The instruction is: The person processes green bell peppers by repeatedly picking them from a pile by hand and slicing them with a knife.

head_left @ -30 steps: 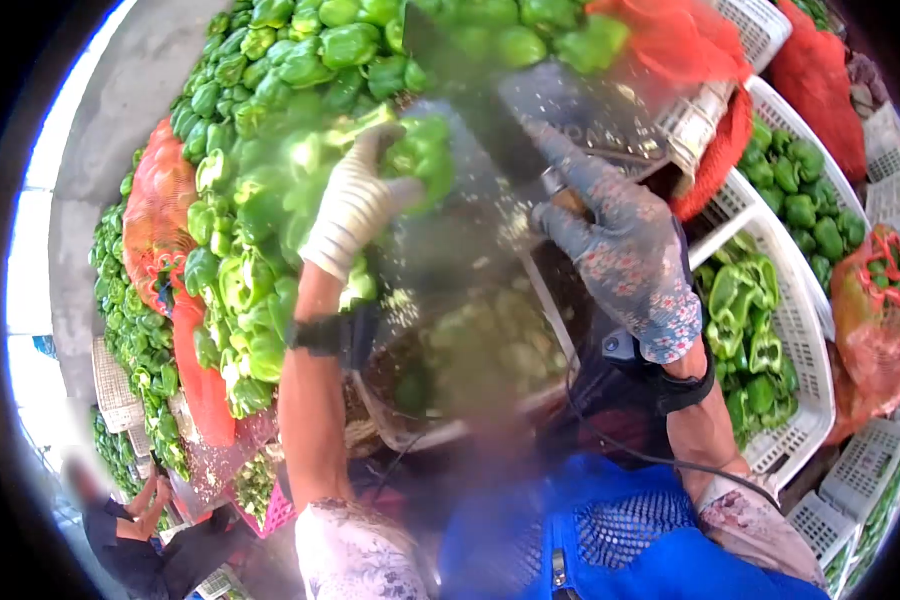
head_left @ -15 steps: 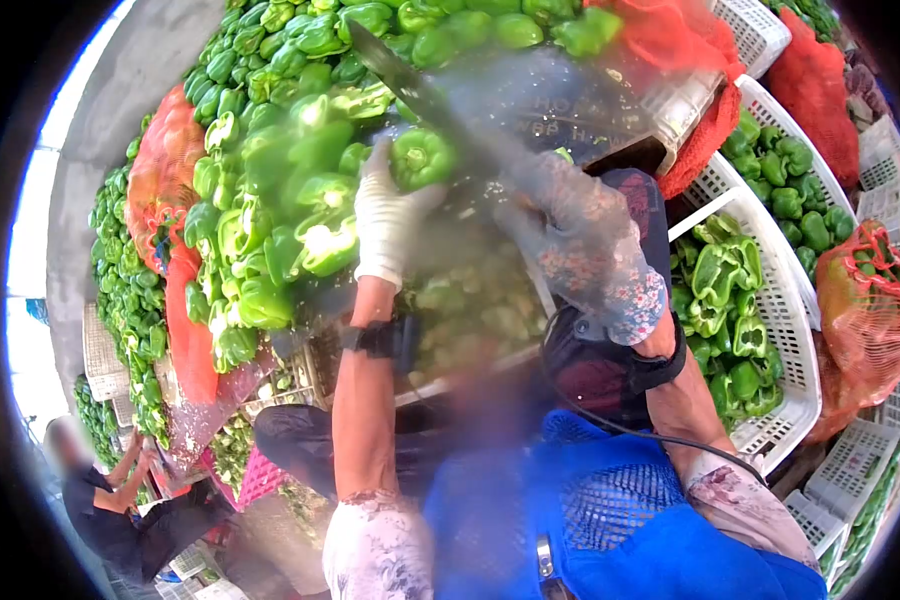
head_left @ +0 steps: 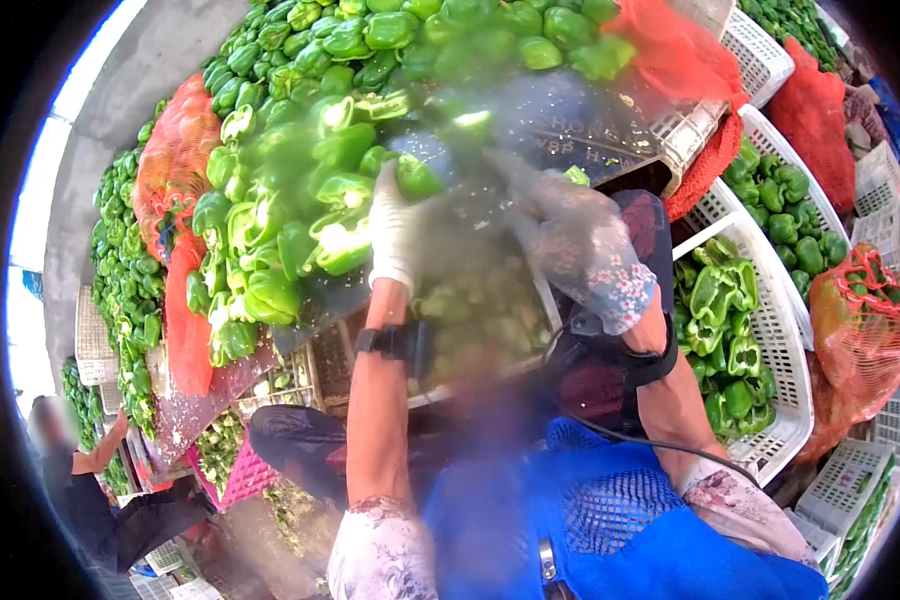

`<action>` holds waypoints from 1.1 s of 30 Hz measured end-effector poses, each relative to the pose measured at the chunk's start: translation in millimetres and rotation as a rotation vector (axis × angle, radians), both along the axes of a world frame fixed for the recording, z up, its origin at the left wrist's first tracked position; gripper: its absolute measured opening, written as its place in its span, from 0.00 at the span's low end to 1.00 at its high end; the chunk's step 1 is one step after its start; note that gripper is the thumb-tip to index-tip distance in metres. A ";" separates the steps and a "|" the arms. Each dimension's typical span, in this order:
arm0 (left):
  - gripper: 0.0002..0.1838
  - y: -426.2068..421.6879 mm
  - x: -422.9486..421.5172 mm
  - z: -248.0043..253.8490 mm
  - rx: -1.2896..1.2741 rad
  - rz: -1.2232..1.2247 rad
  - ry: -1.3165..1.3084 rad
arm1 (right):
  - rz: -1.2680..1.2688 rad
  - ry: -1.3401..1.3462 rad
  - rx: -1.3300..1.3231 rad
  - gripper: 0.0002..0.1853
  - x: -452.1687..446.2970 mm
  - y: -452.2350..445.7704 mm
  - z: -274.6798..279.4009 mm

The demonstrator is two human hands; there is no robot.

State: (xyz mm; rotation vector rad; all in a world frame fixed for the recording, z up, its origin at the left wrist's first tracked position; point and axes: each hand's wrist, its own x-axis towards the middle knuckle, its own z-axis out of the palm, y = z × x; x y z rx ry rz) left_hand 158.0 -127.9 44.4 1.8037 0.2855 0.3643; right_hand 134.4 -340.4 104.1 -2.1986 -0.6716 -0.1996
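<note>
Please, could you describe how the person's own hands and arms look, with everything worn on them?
The left hand wears a white glove; the right hand wears a greyish glove with a small flower print. Each wrist has a black band. The sleeves are pale with a pinkish floral pattern. A thin dark cable runs by the right arm.

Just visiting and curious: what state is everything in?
Left grip: gloved, around a green pepper
Right grip: gloved, too blurred to read
Left-side peppers: some cut open, piled
Far peppers: whole, heaped
White crate: holding cut-open peppers
Right mesh bag: filled
Left wristband: strapped on
</note>
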 end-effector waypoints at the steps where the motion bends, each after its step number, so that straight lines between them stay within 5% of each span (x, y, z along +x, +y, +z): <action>1: 0.47 0.2 3.2 0.1 0.046 -0.009 0.018 | -0.083 -0.002 -0.012 0.26 1.3 -0.6 -3.5; 5: 0.51 -5.4 20.8 3.7 0.309 -0.010 0.094 | -0.153 -0.097 -0.258 0.31 52.4 6.4 -60.6; 8: 0.51 -0.5 44.6 -2.0 0.207 -0.015 0.163 | -0.047 -0.122 -0.131 0.15 46.2 18.5 -55.2; 9: 0.49 3.8 45.8 -2.3 -0.025 0.039 0.125 | -0.003 -0.113 -0.111 0.17 48.9 22.5 -48.8; 11: 0.39 20.5 39.4 -5.2 0.089 0.122 -0.050 | 0.088 -0.086 -0.068 0.21 56.4 33.5 -33.9; 12: 0.35 48.8 45.2 -17.8 0.120 0.173 -0.145 | 0.233 -0.010 0.297 0.23 61.6 46.2 -39.1; 13: 0.35 49.8 41.6 12.5 0.077 0.245 -0.088 | 0.225 -0.167 0.304 0.25 66.3 63.6 -35.0; 15: 0.35 80.8 43.6 39.3 0.189 0.407 -0.241 | 0.166 -0.491 0.307 0.29 75.3 98.5 -27.2; 17: 0.36 80.1 40.0 89.2 0.501 0.606 -0.260 | 0.220 -0.361 0.230 0.29 74.2 101.4 -0.5; 20: 0.37 169.7 73.5 77.6 0.895 0.705 -0.097 | 0.358 -0.129 0.285 0.29 87.6 89.3 -5.6; 23: 0.39 189.2 118.3 93.5 1.075 0.631 0.116 | 0.305 -0.028 0.299 0.28 92.6 28.8 -26.2; 25: 0.37 179.7 157.4 110.5 1.053 0.429 0.249 | 0.042 0.087 0.226 0.28 93.5 5.9 -20.1; 29: 0.35 214.9 279.6 84.4 1.033 0.160 0.072 | -0.274 0.485 0.370 0.33 101.7 -11.3 -31.7; 32: 0.36 193.3 342.6 79.4 0.516 0.075 0.112 | -0.346 0.515 0.369 0.32 110.9 -17.8 -41.8; 33: 0.37 180.1 351.5 79.5 0.575 0.040 0.205 | -0.358 0.513 0.324 0.32 112.8 -19.4 -41.1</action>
